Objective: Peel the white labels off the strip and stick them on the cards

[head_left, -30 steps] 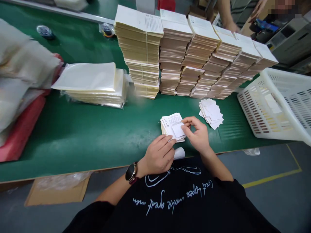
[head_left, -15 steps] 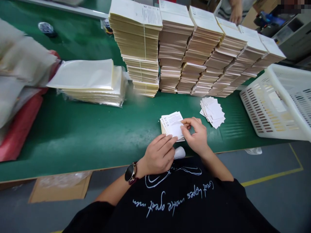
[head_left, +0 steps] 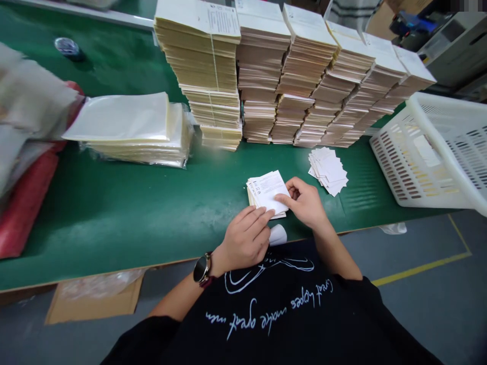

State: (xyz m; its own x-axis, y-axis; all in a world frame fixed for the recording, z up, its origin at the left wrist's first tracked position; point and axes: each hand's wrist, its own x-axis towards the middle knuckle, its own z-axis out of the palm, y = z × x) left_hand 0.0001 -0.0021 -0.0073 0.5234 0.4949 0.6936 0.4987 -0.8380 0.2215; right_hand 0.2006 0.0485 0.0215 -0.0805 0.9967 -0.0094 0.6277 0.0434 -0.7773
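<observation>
A small stack of printed white leaflets (head_left: 266,185) lies on the green table, its sheets slightly fanned. My right hand (head_left: 304,202) pinches the right edge of the top leaflet, thumb above and fingers curled beneath. My left hand (head_left: 247,235) rests at the near edge of the stack, fingers stretched out with the tips on the paper. A rolled white object (head_left: 278,235) sits beside that hand at the table's front edge. Right of the stack is a loose, fanned pile of white slips (head_left: 328,171).
Tall bundles of leaflets (head_left: 205,61) form a wall behind. Clear plastic bags (head_left: 122,119) lie in a pile on the left, near a red and whitish bundle (head_left: 34,172). A white slotted basket (head_left: 395,162) stands right. A round dark-blue object (head_left: 67,47) sits far left.
My right hand's thumb and fingers have shifted slightly around the top leaflet's right edge. The left hand stays on the stack. The view has moved a little; a person's hand at the back is gone.
</observation>
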